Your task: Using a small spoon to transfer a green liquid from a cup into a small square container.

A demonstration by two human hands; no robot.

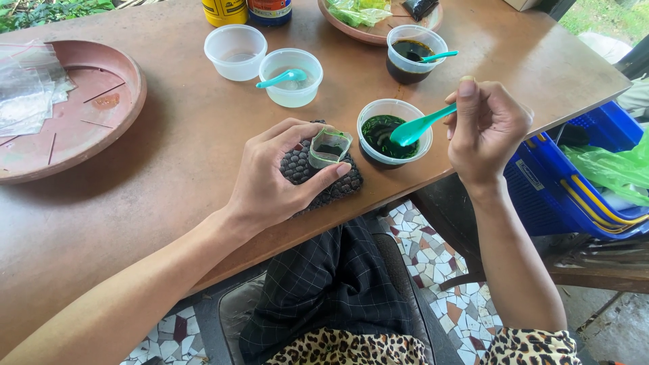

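Hands: left hand grip pinches small clear bag; right hand grip closed on teal plastic spoon.

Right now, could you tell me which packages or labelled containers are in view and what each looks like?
Yellow container: table's far edge, cut off, labelled.
Dark blue container: beside it, red-and-white label.
Clear plastic bags: heaped on the reddish round tray, far left.
Small clear pouch: held in the left hand, dark contents.

A small clear plastic bag, held open and upright, and a teal spoon tilted over green jelly.
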